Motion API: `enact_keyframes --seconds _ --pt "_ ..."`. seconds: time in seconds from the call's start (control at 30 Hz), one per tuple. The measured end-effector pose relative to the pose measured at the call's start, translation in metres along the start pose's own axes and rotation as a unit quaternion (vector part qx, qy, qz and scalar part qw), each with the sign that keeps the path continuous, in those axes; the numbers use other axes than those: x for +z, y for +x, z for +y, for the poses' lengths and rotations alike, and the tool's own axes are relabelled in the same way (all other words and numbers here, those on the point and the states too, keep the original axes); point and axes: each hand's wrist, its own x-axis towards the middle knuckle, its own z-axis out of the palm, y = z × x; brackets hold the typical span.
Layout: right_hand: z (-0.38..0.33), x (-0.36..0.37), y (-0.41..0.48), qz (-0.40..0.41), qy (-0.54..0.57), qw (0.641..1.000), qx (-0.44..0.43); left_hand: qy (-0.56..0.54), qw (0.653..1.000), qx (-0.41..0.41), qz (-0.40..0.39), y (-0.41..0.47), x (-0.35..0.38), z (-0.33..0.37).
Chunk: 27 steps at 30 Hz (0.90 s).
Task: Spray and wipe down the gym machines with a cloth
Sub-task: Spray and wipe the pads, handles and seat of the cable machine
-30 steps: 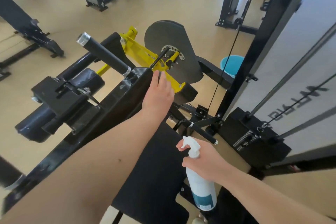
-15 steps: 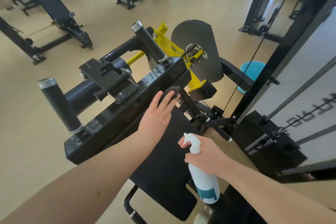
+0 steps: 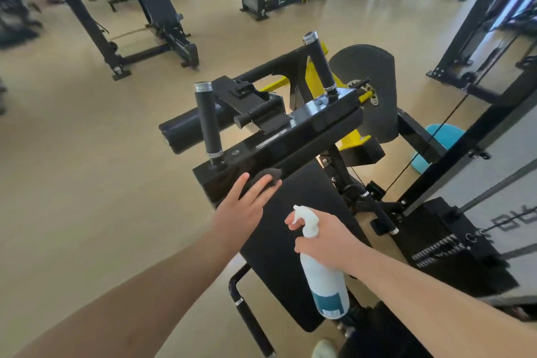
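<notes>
Teal-labelled spray bottle point(image 3: 325, 279), lettering illegible

dark lettering on grey panel point(image 3: 514, 142), cut off, unreadable; spray bottle point(image 3: 325, 282) label illegible

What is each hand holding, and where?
Right hand grips the bottle by its neck. Left hand presses a cloth flat on the black bar.

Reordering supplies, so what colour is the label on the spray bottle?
The label is teal, on a white bottle; the head view shows it best.
</notes>
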Motion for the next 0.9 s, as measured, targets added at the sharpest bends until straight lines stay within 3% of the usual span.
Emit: enact_keyframes --seconds 0.33,0.43,0.57,0.73,0.83,0.9 --pt "-0.043 0.038 -0.012 -0.021 -0.031 0.999 -0.01 -0.05 0.994 -0.061 0.07 -0.083 0.025 -0.023" --pt "-0.057 0.047 -0.015 -0.024 -0.036 0.999 -0.015 -0.135 0.982 -0.108 0.075 -0.099 0.021 -0.025" --pt "-0.071 0.057 -0.015 -0.015 -0.031 0.999 -0.014 -0.347 0.914 -0.165 0.131 -0.109 0.025 -0.02" --pt "-0.08 0.068 -0.019 -0.001 -0.025 1.0 -0.008 -0.494 0.823 -0.227 0.164 -0.111 0.036 -0.03" --pt "-0.087 0.074 -0.02 -0.008 -0.032 0.999 -0.009 -0.491 0.829 -0.202 0.173 -0.118 0.037 -0.037" --pt "-0.098 0.082 -0.019 -0.011 -0.04 0.999 -0.016 -0.519 0.814 -0.198 0.171 -0.128 0.043 -0.046"
